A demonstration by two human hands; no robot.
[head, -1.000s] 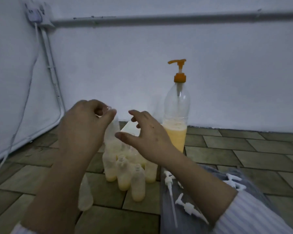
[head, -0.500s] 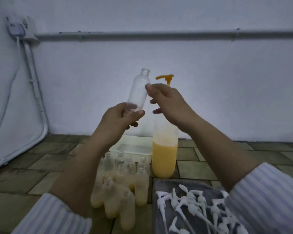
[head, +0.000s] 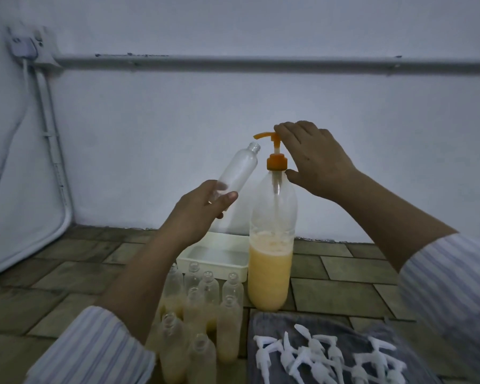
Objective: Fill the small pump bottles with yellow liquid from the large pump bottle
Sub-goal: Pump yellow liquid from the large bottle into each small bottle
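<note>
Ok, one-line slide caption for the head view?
Left hand tilts an empty small bottle toward the large bottle's orange pump; right hand on top.

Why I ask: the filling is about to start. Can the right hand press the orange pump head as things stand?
Probably yes. The right hand already rests its fingers on the orange pump head, nothing lies between them, and the left hand holds the empty small bottle off to the side.

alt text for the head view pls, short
The left hand holds an empty small bottle tilted toward the orange pump spout of the large bottle, while the right hand rests on the pump head. Small bottles stand on the floor below.
</note>
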